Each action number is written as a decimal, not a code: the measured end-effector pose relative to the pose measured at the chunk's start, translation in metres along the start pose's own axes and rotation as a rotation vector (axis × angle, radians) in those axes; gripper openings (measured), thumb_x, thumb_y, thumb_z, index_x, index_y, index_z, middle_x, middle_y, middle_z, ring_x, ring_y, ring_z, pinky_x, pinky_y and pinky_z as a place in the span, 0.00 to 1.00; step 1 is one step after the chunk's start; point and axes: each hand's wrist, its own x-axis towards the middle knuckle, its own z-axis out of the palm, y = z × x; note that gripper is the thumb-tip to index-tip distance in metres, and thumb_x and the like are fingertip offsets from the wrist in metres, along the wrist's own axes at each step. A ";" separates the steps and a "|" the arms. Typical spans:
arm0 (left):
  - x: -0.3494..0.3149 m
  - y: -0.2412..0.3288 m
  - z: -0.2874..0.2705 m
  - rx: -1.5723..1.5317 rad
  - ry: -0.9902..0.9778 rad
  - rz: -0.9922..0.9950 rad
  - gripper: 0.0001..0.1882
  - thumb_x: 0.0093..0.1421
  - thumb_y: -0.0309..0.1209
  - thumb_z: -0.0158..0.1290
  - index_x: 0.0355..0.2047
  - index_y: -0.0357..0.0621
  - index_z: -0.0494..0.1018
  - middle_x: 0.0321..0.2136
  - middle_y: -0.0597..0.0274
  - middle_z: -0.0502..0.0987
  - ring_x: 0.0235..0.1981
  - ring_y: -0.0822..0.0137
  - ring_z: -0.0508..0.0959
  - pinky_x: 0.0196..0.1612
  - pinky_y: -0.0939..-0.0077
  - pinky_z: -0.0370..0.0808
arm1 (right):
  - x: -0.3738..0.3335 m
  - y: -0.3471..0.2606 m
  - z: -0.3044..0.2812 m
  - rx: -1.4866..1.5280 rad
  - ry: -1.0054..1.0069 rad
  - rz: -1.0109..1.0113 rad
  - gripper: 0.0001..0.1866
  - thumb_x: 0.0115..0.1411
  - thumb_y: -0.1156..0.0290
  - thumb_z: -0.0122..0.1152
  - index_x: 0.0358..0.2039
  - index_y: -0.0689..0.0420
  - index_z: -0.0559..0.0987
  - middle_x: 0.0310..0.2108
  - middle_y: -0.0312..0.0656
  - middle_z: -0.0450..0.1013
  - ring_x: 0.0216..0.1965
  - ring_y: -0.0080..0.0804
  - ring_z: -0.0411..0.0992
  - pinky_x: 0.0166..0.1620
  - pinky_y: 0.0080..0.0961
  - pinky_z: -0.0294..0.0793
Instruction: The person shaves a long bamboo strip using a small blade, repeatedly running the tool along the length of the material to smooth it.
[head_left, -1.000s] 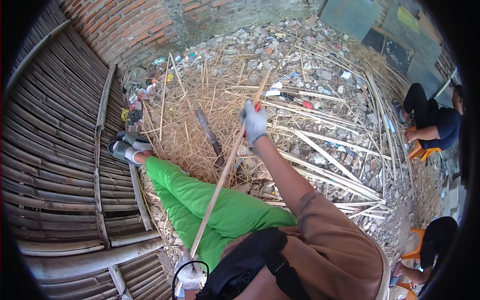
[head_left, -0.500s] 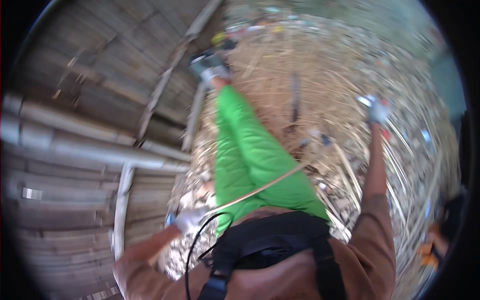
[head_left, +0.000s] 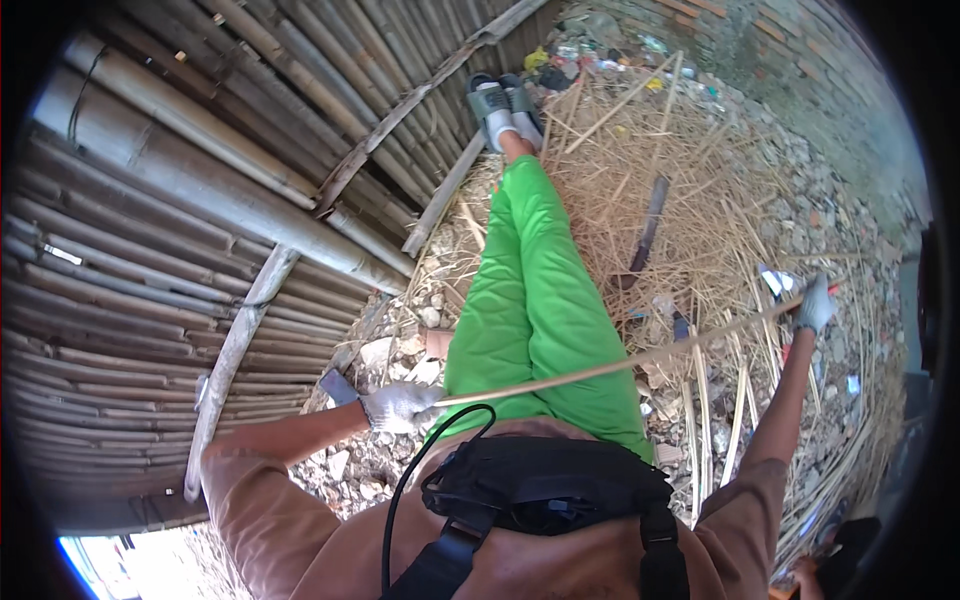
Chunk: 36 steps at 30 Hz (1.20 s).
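Observation:
My left hand (head_left: 400, 407), in a pale knit glove, is closed around the near end of a long thin bamboo strip (head_left: 600, 370). The strip crosses over my green-trousered legs (head_left: 535, 290) and slants up to the right. At its far end is my right hand (head_left: 817, 305), also gloved and closed on a knife. The knife's bright blade (head_left: 775, 281) shows beside the fingers, and a bit of red shows past them. The fingers hide most of its handle. Whether the right hand also grips the strip is unclear.
A bamboo wall (head_left: 190, 190) with thick poles stands close on the left. Dry straw and slivers (head_left: 590, 180) cover stony ground, where a long dark piece (head_left: 652, 225) lies. A brick wall (head_left: 790, 60) rises at the far right. Another person's hand (head_left: 806, 575) appears lower right.
My right hand with the knife has come to the strip's far end, which earlier lay apart from it. The strip now reaches farther right. My view has shifted and become sharper.

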 end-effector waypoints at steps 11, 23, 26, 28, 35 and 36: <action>0.104 0.149 -0.081 -0.565 -0.171 -0.185 0.26 0.78 0.48 0.53 0.64 0.42 0.74 0.30 0.70 0.76 0.27 0.79 0.74 0.29 0.81 0.73 | -0.181 -0.096 0.136 0.528 0.032 0.087 0.15 0.72 0.61 0.67 0.32 0.53 0.75 0.20 0.33 0.70 0.17 0.24 0.66 0.21 0.29 0.66; 0.119 0.153 0.001 0.048 0.305 0.011 0.21 0.74 0.49 0.55 0.40 0.41 0.77 0.21 0.45 0.78 0.25 0.41 0.83 0.30 0.51 0.77 | -0.176 -0.015 0.118 -0.036 0.153 0.165 0.19 0.68 0.57 0.66 0.39 0.63 0.76 0.25 0.45 0.76 0.23 0.36 0.75 0.28 0.37 0.74; 0.116 0.154 -0.003 0.050 0.298 -0.018 0.21 0.74 0.49 0.55 0.42 0.40 0.78 0.22 0.44 0.78 0.24 0.45 0.82 0.29 0.53 0.76 | -0.194 -0.022 0.134 0.239 0.052 0.371 0.20 0.65 0.57 0.67 0.40 0.63 0.76 0.26 0.48 0.78 0.22 0.40 0.77 0.27 0.40 0.77; 0.105 0.148 -0.014 0.021 0.224 -0.044 0.21 0.74 0.48 0.55 0.42 0.40 0.78 0.23 0.43 0.78 0.24 0.46 0.82 0.30 0.54 0.76 | -0.171 -0.034 0.122 0.371 0.091 0.450 0.14 0.68 0.60 0.65 0.35 0.57 0.75 0.22 0.41 0.73 0.17 0.34 0.71 0.21 0.35 0.71; 0.034 0.081 -0.021 -0.528 -0.069 -0.417 0.14 0.70 0.35 0.61 0.45 0.34 0.83 0.25 0.67 0.79 0.25 0.74 0.76 0.29 0.73 0.73 | -0.074 -0.042 0.037 0.439 0.323 0.371 0.15 0.59 0.64 0.73 0.38 0.60 0.78 0.24 0.40 0.73 0.19 0.34 0.69 0.22 0.38 0.71; 0.030 0.081 -0.021 -0.615 -0.062 -0.466 0.13 0.70 0.33 0.60 0.45 0.33 0.83 0.25 0.66 0.80 0.25 0.74 0.76 0.29 0.74 0.73 | -0.082 -0.047 0.045 0.418 0.379 0.349 0.17 0.57 0.67 0.74 0.42 0.62 0.79 0.27 0.40 0.74 0.22 0.34 0.70 0.25 0.40 0.72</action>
